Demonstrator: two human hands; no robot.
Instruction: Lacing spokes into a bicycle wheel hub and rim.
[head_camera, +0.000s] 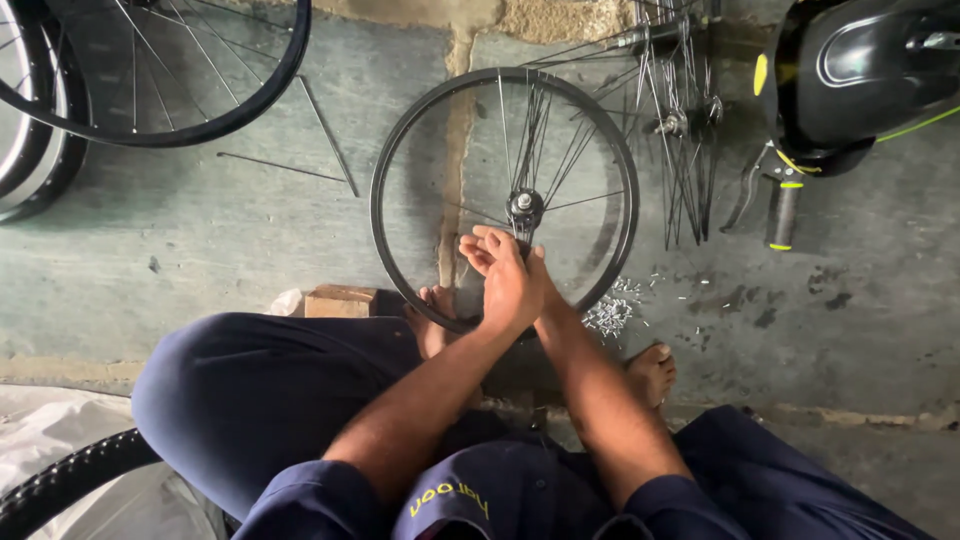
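— So, what crowds the wheel rim on the floor?

— Plenty. A bundle of loose spokes leans just past its right edge, a brake lever with a grip lies further right under a black shell, and a small heap of spoke nipples sits just beside the rim's lower right. To the upper left, another wheel stands well apart, with two single spokes lying flat between.

— And the hands?

— Both meet over the rim's lower half, just below the hub. The left hand lies on top, fingers curled loosely round something thin (a spoke, probably, though I cannot tell for sure). The right hand is mostly hidden beneath it, so I cannot tell whether it grips anything.

— Any open room?

— The bare feet hem the rim's near edge, one on each side, with a wooden block touching the knee side at left. The concrete floor left of the rim is the widest free stretch. A tyre curves in at the bottom left corner.
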